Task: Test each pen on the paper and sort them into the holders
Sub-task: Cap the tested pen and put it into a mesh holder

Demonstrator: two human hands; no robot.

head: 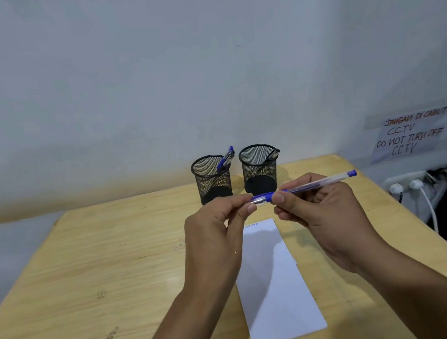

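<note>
Blue pen (307, 186) held above paper (276, 284). Left hand (218, 226) pinches cap end, right hand (320, 213) grips barrel. Two holders (212, 179) behind paper.

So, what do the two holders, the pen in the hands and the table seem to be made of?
The two holders look like black metal wire mesh, matte: the table shows through the walls. The pen appears to be clear glossy plastic with blue cap and end plug; its refill is visible inside. The table looks like light wood or a wood-grain laminate; I cannot tell which.

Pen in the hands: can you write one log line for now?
left hand: pinches cap | right hand: grips blue pen | above paper
</note>
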